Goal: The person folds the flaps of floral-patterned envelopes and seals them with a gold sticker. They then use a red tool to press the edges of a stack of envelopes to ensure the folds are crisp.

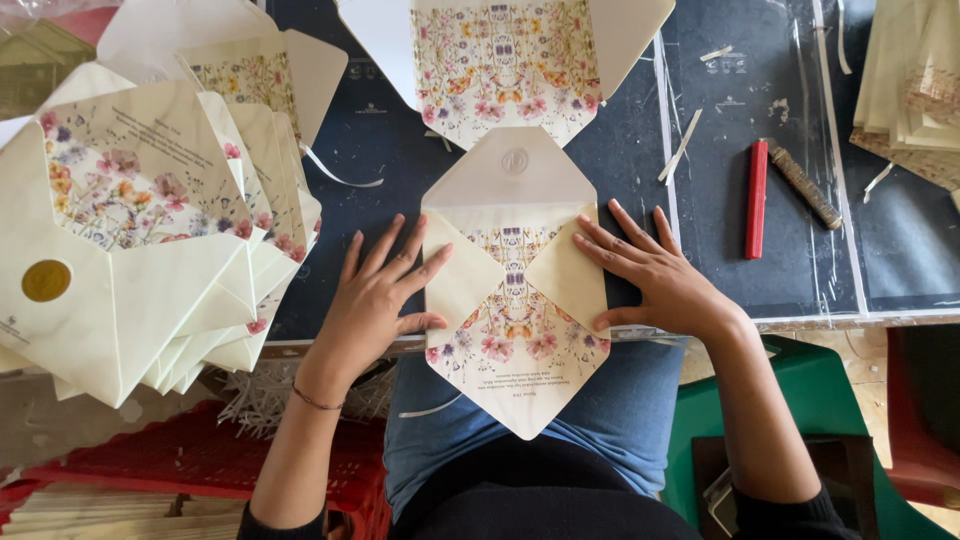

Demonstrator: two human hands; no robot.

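A cream envelope [515, 300] with a floral lining lies at the near edge of the dark table [740, 230], its lower flap hanging over my lap. Both side flaps are folded inward. My left hand [378, 300] lies flat with spread fingers beside and on the left flap. My right hand [655, 275] presses flat on the right flap. A second envelope [505, 65] lies unfolded just beyond, floral side up.
A fanned stack of finished envelopes [150, 220] sits at the left, one with a gold seal [46, 281]. A red wax stick [757, 198] and a brownish stick [805, 187] lie to the right. More cream paper [915, 85] is at the far right. Red crate [190, 455] below left.
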